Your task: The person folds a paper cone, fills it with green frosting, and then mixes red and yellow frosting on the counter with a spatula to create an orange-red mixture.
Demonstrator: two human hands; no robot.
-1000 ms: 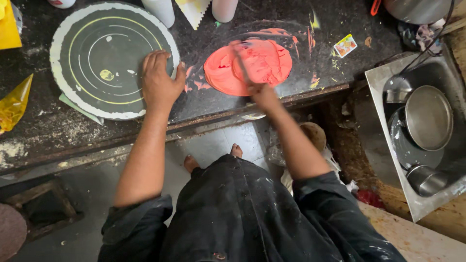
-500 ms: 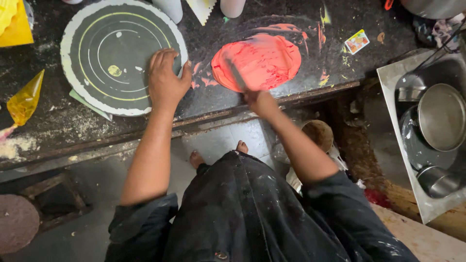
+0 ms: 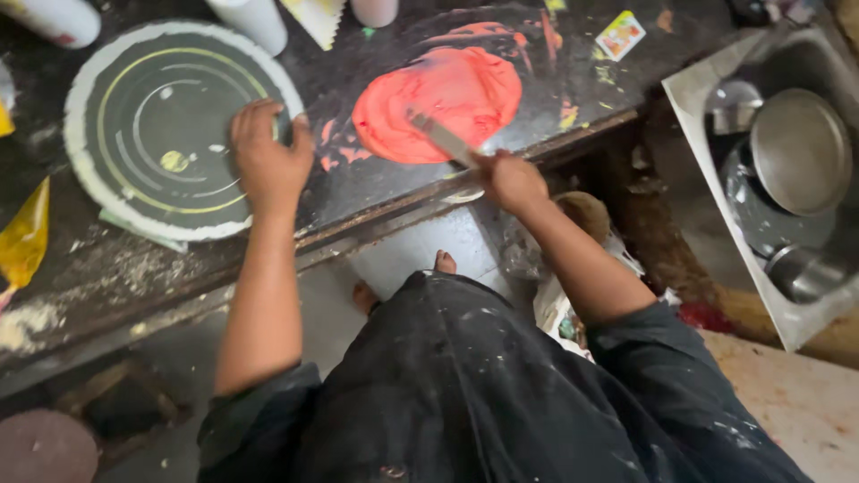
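A flat metal palette knife lies tilted across the spread red paste.

Small square sticker – yellow/red/white – flat on dark counter, top right.

dark worktop bears round turntable, red icing patch

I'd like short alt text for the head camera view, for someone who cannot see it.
Seen from above, a person's right hand holds a flat blade in a red-orange paste spread on a dark, paint-stained counter. The left hand rests on a round dark disc with a white rim; metal bowls lie at right.
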